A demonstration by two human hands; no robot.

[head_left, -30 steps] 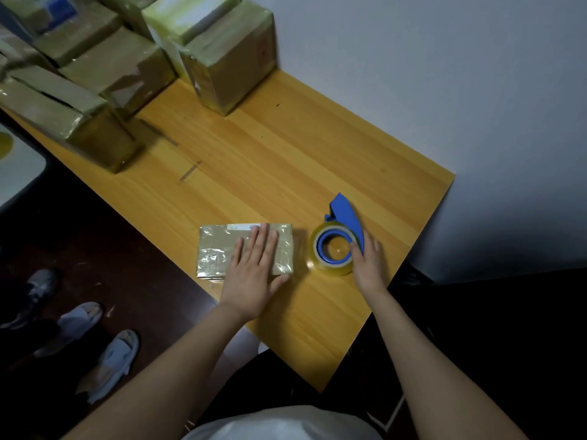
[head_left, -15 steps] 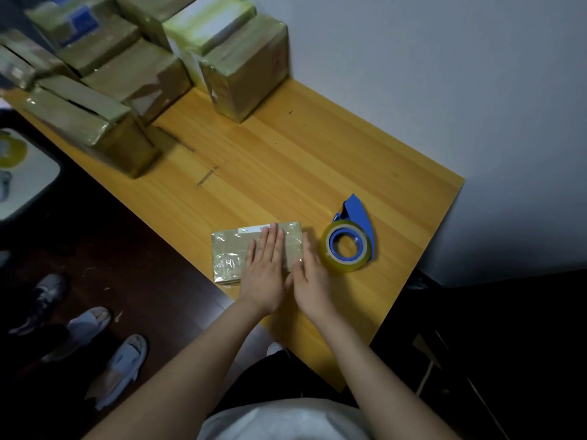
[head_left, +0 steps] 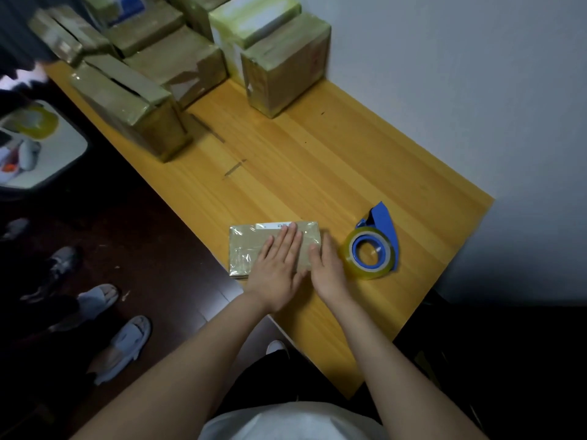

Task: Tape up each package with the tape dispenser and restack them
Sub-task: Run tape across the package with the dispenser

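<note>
**One package up front, both your hands on it, dispenser lying free**

Far left, off the table, there's a blurry yellowish roll (head_left: 39, 122) on some white surface. On the floor are two pale slippers (head_left: 127, 341) plus at least one grey shoe (head_left: 60, 262). Not your problem.

Next over, the stack (head_left: 178, 61) sits at the back left of the table (head_left: 349, 160), up by the wall. I count at least seven boxes there, but the rear ones are cropped and smeared, so don't hold me to it. My guess is they're shoved back so you've got bare wood in front to work on.

Then the one package (head_left: 251, 246) you're on. It's a flat one lying by the near edge, shiny with film on top. Your left hand (head_left: 279, 265) lies flat on its top, palm down, fingers straight and close together. Reads to me like you're pinning it so it can't skate around, or rubbing tape down.

Your right hand (head_left: 327, 268) is just beside the left. Its fingers run straight along the package's right end and the thumb is up on the top edge, not curled round anything. Probably smoothing that end, can't say for sure.

Rightmost, one dispenser (head_left: 384, 223) lies on its side, near the package but not touching it, with neither hand on it. It's close to your right hand, I figure so it's a quick grab.

Tally: one package under your hands, one dispenser, two hands, seven-plus in the stack. I'd say this one's about ready to go on the stack.
</note>
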